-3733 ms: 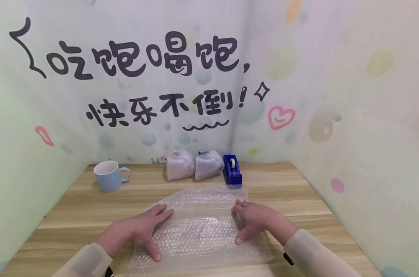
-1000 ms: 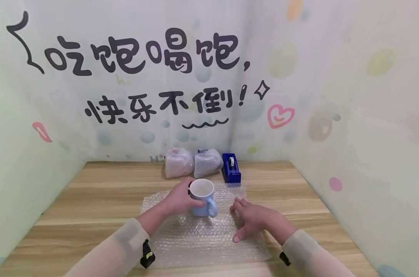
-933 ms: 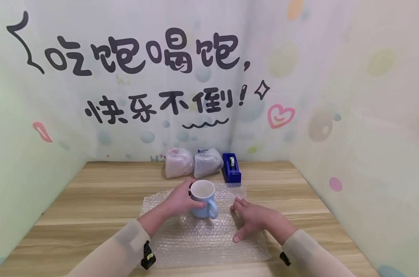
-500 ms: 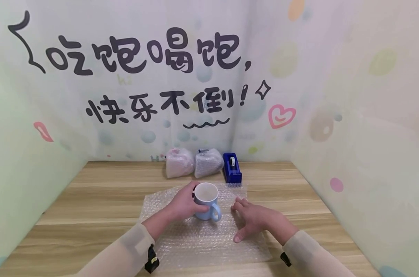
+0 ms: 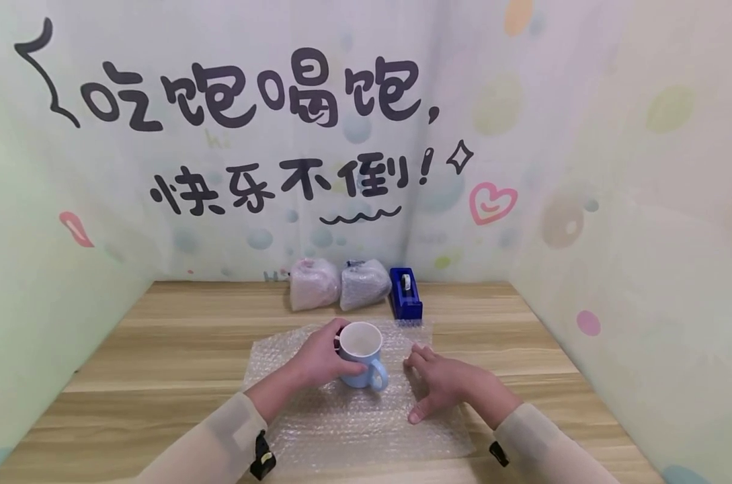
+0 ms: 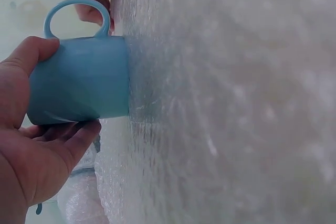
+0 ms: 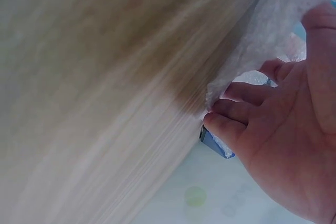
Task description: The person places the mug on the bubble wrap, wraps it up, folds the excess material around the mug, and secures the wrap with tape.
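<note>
My left hand (image 5: 318, 357) grips a light blue mug (image 6: 79, 77) around its side, thumb near the handle and fingers on the far side. Upright, with its white inside facing up, the mug stands on a sheet of bubble wrap (image 5: 353, 433) near the middle. Its base meets the wrap in the left wrist view. The handle points right, toward my other hand. My right hand (image 5: 443, 382) rests on the right edge of the sheet with fingers spread and fingertips touching it. In the right wrist view those fingertips (image 7: 220, 121) lie along the wrap's edge.
Two bubble-wrapped bundles, one pinkish (image 5: 313, 288) and one greyish (image 5: 364, 288), stand at the back of the wooden table (image 5: 160, 336). Beside them is a blue tape dispenser (image 5: 407, 296), just behind the wrap's far edge. Walls (image 5: 662, 282) enclose the table's back and sides.
Earlier both hands lay on the wrap and the mug stood at the back left. The left hand has brought it onto the sheet, lately shifting it slightly right and nearer. The right hand stayed put.
</note>
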### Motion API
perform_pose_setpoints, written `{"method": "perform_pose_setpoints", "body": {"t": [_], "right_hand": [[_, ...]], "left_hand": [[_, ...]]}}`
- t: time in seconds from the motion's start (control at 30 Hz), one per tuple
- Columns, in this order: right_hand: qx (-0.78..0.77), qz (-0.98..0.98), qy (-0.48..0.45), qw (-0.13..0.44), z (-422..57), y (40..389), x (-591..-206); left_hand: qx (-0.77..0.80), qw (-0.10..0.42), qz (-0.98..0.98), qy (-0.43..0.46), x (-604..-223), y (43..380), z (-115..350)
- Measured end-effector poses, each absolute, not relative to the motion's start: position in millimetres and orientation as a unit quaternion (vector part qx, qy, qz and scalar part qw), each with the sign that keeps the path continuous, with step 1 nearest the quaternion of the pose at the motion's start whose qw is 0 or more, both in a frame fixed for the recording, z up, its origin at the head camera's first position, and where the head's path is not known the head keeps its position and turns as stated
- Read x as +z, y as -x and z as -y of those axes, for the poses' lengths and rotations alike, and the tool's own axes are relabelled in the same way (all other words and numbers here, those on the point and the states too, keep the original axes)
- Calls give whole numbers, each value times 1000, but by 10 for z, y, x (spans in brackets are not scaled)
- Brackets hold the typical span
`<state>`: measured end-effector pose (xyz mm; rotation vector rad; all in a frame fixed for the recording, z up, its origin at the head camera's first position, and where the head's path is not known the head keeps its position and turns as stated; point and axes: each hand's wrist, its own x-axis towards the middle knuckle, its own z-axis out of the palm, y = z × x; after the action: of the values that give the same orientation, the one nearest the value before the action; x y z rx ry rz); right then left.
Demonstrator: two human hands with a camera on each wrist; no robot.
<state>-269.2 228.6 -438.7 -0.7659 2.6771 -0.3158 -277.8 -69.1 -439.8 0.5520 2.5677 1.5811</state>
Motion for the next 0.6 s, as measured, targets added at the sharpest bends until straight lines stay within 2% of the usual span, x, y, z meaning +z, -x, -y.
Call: {"method": "perform_pose_setpoints", "body": {"t": [0.5, 0.6], "right_hand": [[-125, -939, 280, 156, -2335, 2714, -4400], [-168, -942, 257, 134, -2393, 2773, -4401]], "left_hand": [[492, 34, -847, -197, -4422, 2787, 718], [489, 36, -850, -194, -4427, 2781, 724]]}}
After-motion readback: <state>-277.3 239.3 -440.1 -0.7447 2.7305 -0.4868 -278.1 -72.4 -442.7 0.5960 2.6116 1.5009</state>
